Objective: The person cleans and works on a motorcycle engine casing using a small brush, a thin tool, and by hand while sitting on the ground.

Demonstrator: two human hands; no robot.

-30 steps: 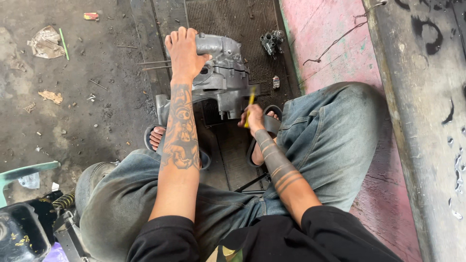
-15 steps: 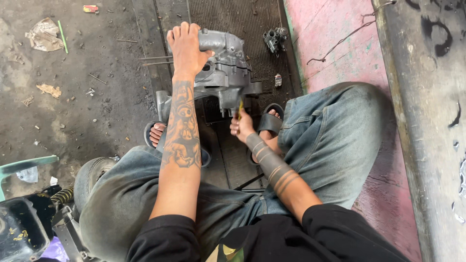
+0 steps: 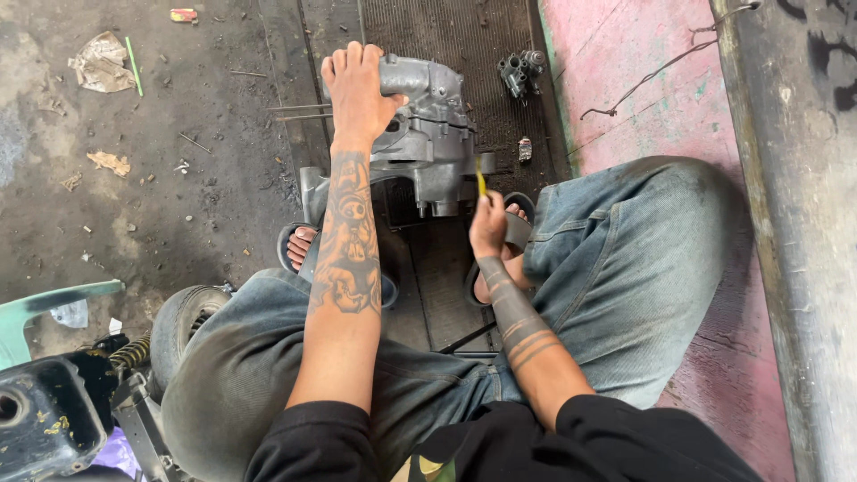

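At the far left edge a green plastic seat edge (image 3: 54,303) and a dark machine part (image 3: 45,419) are seen, with crumpled paper (image 3: 100,62) lying on the stained concrete floor (image 3: 178,205) beyond them. Further in, the left hand (image 3: 357,89) is laid over the top of a grey metal engine casing (image 3: 428,134), fingers spread and curled over its far edge, so that the casing is pressed down and steadied. The casing is stood on a dark ribbed mat (image 3: 428,36) directly ahead of the sandalled feet, between the knees of the seated person. Just right of the casing's lower corner, the right hand (image 3: 488,223) is closed around a slim yellow-handled tool (image 3: 480,176), whose tip is pointed up at the casing's near side; whether the tip touches metal cannot be told. The step in hand is judged to be work on a fastener or seam at that lower right corner while the casing is held still. For the next move, a firm downward hold by the left hand and an exact seating of the tool tip would be called for. Further right, a small dark metal part (image 3: 521,71) is lying on the mat, and a bent wire (image 3: 643,80) is stretched across the pink painted floor (image 3: 625,116).
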